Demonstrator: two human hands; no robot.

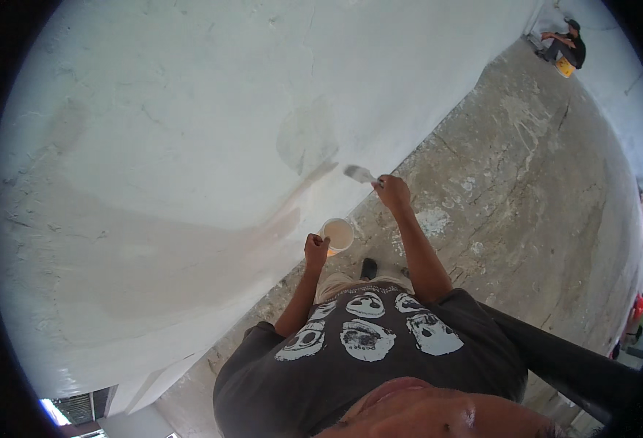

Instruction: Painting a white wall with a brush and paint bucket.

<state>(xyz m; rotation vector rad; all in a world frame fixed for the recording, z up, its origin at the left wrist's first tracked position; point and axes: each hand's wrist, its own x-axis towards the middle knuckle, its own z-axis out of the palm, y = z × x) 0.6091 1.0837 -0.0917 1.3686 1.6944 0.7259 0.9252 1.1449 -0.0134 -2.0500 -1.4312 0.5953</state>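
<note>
My right hand grips the handle of a flat paintbrush, whose bristles point left toward the pale plastered wall just above the floor line. My left hand holds a small round cup filled with cream-coloured paint, close below the brush. A wet, darker patch shows on the wall beside the bristles. My dark printed shirt fills the lower middle of the view.
The rough concrete floor is streaked with white splashes. At the far top right another person crouches by the wall next to a yellow bucket. A dark rail crosses the lower right.
</note>
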